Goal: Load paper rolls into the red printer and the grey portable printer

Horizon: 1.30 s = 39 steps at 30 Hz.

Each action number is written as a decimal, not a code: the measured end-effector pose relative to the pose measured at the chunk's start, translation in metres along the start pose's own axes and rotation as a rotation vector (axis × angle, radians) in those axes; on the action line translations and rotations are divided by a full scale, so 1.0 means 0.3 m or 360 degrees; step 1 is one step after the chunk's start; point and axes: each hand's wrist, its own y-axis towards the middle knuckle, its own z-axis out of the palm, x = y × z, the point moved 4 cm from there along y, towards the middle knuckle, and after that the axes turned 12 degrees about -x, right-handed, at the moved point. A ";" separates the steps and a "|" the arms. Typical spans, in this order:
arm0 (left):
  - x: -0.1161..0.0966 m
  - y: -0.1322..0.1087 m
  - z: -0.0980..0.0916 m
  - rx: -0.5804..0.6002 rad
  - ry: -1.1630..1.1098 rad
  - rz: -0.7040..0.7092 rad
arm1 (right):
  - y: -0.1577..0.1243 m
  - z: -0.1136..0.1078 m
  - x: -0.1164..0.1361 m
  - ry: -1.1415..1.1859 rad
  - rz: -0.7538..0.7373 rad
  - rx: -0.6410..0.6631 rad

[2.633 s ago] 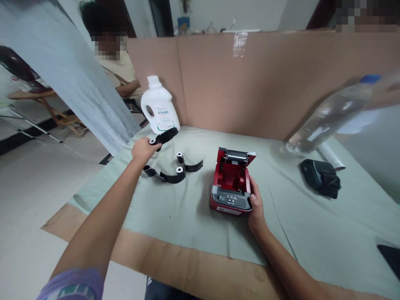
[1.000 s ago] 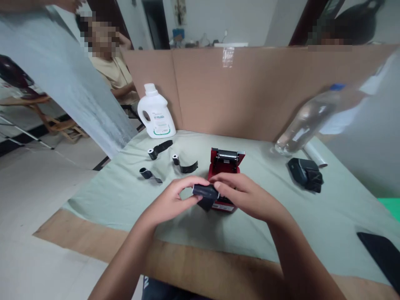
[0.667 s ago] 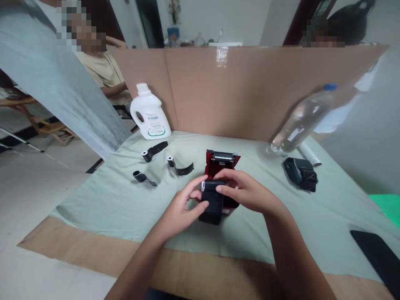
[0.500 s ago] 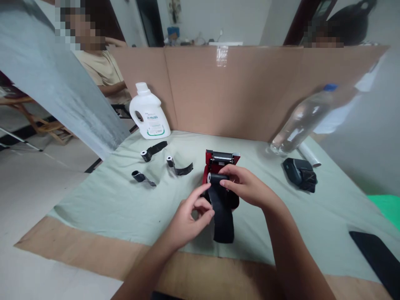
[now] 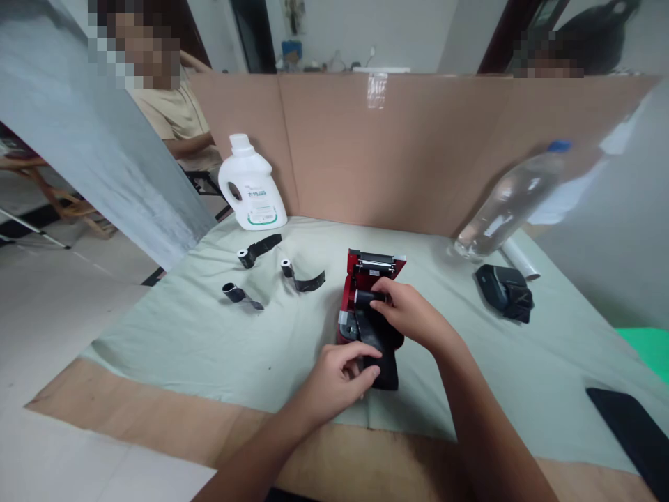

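Note:
A small red-and-black receipt printer (image 5: 345, 300) sits on the cloth with its lid (image 5: 373, 262) raised. My right hand (image 5: 410, 307) grips a black paper roll (image 5: 366, 300) at the printer's opening, thumb and fingers around its right end. From the roll, a dark paper strip (image 5: 387, 373) hangs over the printer's front toward me. My left hand (image 5: 339, 380) is at the left edge of this strip, thumb and fingertips curled onto it. Its other fingers are partly hidden.
Several things lie on the cloth: black rolls (image 5: 244, 258) at left, a dark device (image 5: 504, 291) at right, a black flat object (image 5: 630, 429) near the right edge. A white jug (image 5: 256, 188) and a clear bottle (image 5: 509, 202) stand before a cardboard screen (image 5: 366, 153). A person sits behind, left.
My left hand has moved down and right, from beside the roll to the loose strip. The roll sits slightly farther right, and the printer's left side shows more. The view has shifted a little.

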 end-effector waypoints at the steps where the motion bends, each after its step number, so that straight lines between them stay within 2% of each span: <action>1: 0.004 -0.005 0.009 0.0034 -0.0033 -0.0023 | 0.002 0.001 -0.005 -0.0102 -0.0014 -0.0027; 5: 0.023 -0.015 0.029 0.0098 -0.0163 -0.0083 | 0.010 0.010 -0.012 -0.0413 -0.0079 -0.0049; 13: 0.052 -0.004 0.038 0.0060 -0.0413 -0.0161 | 0.037 0.068 -0.005 -0.0672 -0.0147 0.0059; 17: 0.070 0.012 0.051 0.0031 -0.0561 -0.0236 | 0.054 0.096 -0.018 -0.0703 -0.0175 0.0090; 21: 0.079 0.032 0.055 0.0001 -0.0658 -0.0289 | 0.072 0.114 -0.020 -0.0678 -0.0130 0.0023; 24: 0.079 0.039 0.052 -0.0002 -0.0691 -0.0292 | 0.066 0.078 -0.013 -0.0518 -0.0136 -0.0059; 28: 0.071 0.037 0.044 -0.0005 -0.0688 -0.0267 | 0.027 -0.039 -0.026 -0.0014 -0.0160 0.0148; 29: 0.068 0.035 0.043 0.0000 -0.0681 -0.0266 | 0.023 -0.076 -0.042 0.0059 -0.0102 0.0096; 30: 0.065 0.032 0.043 0.0006 -0.0673 -0.0264 | 0.026 -0.113 -0.062 0.0099 -0.0022 -0.0062; 32: 0.060 0.027 0.045 0.0019 -0.0648 -0.0251 | 0.041 -0.166 -0.106 0.0162 0.0106 -0.0539; 33: 0.058 0.025 0.046 0.0026 -0.0636 -0.0240 | 0.053 -0.169 -0.125 0.0249 0.0127 -0.0702; 34: 0.058 0.022 0.048 0.0032 -0.0626 -0.0227 | 0.067 -0.155 -0.140 0.0389 0.0126 -0.0761; 37: 0.061 0.018 0.051 0.0044 -0.0591 -0.0191 | 0.106 -0.069 -0.160 0.0806 0.0064 -0.0643; 39: 0.066 0.017 0.049 0.0051 -0.0568 -0.0159 | 0.099 -0.032 -0.161 0.0875 0.0030 -0.0702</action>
